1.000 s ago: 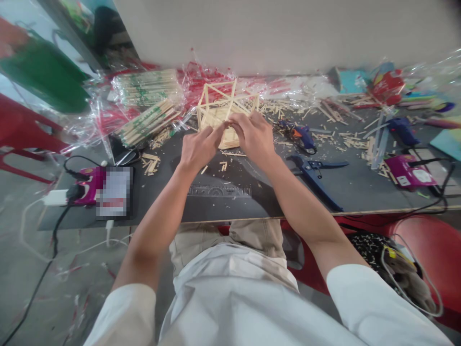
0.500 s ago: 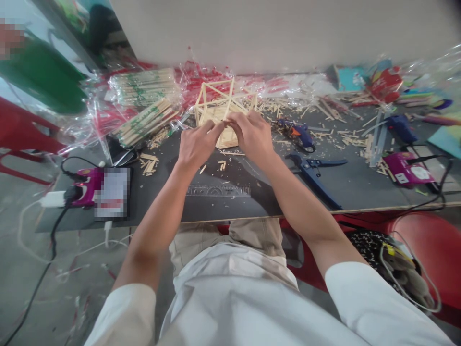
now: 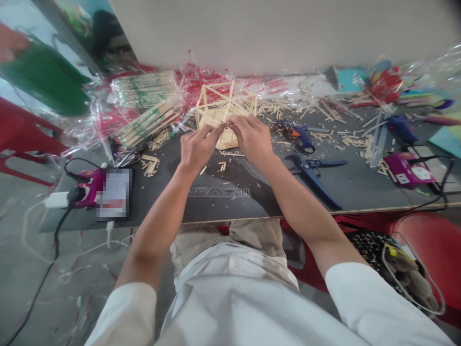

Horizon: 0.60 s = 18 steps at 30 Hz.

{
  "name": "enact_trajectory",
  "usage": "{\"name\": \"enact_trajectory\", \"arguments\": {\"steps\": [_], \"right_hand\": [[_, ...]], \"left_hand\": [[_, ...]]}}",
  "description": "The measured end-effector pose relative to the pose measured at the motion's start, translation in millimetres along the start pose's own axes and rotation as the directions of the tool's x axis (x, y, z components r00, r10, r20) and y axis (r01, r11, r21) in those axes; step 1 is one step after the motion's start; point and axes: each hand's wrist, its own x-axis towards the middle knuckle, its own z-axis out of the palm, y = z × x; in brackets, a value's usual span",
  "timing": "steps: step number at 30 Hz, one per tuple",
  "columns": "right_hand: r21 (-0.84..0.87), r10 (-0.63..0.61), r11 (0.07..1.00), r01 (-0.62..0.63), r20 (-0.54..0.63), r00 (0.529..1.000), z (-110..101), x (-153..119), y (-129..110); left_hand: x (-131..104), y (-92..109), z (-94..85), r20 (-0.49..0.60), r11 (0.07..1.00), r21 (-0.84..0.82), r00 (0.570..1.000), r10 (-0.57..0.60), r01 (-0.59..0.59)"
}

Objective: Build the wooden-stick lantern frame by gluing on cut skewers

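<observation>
A model of thin wooden sticks [image 3: 217,115], with a tall open frame on a flat stick base, stands in front of me on the dark table. My left hand [image 3: 200,146] and my right hand [image 3: 252,139] meet at its near side, fingertips almost touching. Both are closed in a pinch at the lower end of a slanting wooden stick [image 3: 228,108] of the frame. The fingers cover the exact point of grip and part of the base. Below my hands lies a clear plastic ruler [image 3: 219,191].
Blue cutters [image 3: 313,178] and a blue glue gun [image 3: 302,137] lie to the right. Bundled sticks [image 3: 147,122] lie at left, near a phone [image 3: 114,194] and a purple power adapter [image 3: 88,187]. Stick scraps litter the table. A person in green [image 3: 46,74] is at far left.
Both hands keep their pinch at the frame, with hardly any movement. The view has shifted slightly, and the person in green at far left has moved a little to the right.
</observation>
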Motion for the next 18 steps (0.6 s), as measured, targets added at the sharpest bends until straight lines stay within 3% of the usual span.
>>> {"name": "enact_trajectory", "arguments": {"steps": [8, 14, 18], "right_hand": [[0.018, -0.003, 1.000, 0.003, 0.030, 1.000, -3, -2, 0], [0.056, -0.015, 0.998, 0.017, -0.037, 0.999, -10, -7, 1], [0.150, -0.073, 0.987, 0.061, 0.077, 0.994, -14, -15, -4]], "left_hand": [[-1, 4, -1.8, -0.041, 0.995, 0.087, 0.998, 0.053, -0.049], [-5, 5, -4.3, -0.020, 0.999, 0.048, 1.000, 0.018, -0.017], [-8, 5, -3.5, -0.007, 0.999, 0.037, 1.000, 0.028, -0.028]]}}
